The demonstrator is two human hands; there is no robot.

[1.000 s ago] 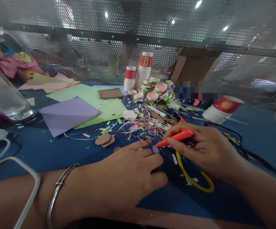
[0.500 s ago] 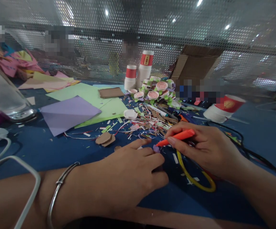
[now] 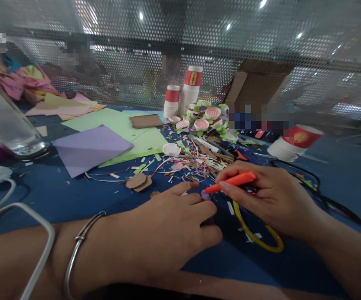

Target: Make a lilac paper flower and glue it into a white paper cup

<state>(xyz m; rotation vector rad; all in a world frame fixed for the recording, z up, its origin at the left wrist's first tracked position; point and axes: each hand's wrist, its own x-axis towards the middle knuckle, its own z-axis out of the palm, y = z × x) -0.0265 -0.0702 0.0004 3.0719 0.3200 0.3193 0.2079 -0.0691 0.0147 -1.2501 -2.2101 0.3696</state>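
Observation:
An orange-red marker (image 3: 234,182) is gripped in my right hand (image 3: 272,198), its tip pointing left and down. That tip meets a small purple paper piece (image 3: 205,194) close to the table. My left hand (image 3: 175,225), back up, has its fingers curled over the purple piece and holds it at the fingertips; most of the piece is hidden. A yellow cord loop (image 3: 255,237) lies below my right hand. Brown cardboard discs (image 3: 138,181) rest to the upper left of my left hand.
Paper scraps (image 3: 195,162) litter the blue table beyond my hands. Behind stand decorated paper discs (image 3: 210,118) in a heap and stacked paper cups (image 3: 191,89). Purple paper (image 3: 93,148), a glass (image 3: 21,133) and a white cable (image 3: 39,218) are left; black cables (image 3: 336,204) run right.
The view has shifted very slightly. Both hands, the marker and the purple piece keep nearly the same places.

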